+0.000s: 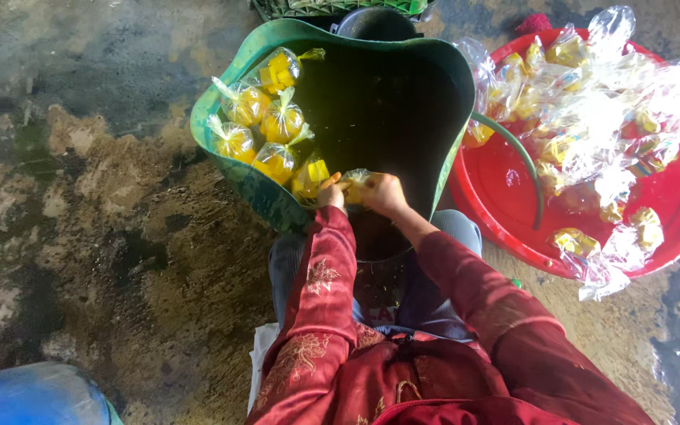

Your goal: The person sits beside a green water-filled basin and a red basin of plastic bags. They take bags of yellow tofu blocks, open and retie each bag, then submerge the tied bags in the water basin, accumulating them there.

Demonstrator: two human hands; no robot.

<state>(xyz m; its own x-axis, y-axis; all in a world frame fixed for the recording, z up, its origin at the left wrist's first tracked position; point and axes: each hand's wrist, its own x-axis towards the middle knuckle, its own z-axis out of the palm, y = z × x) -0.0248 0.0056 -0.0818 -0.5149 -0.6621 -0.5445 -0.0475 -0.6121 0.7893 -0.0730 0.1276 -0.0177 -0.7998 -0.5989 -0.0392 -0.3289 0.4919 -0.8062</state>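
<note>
At the lower left corner sits a blue drum [29, 396]. Left of centre, tied clear bags of yellow pieces [265, 126] line the green bucket [450, 94]. At its near rim my left hand [330, 191] and right hand [383, 193] together pinch one small bag [356, 179], fingers closed on it. On the right, the red basin [505, 205] holds more bags [592, 102].
</note>
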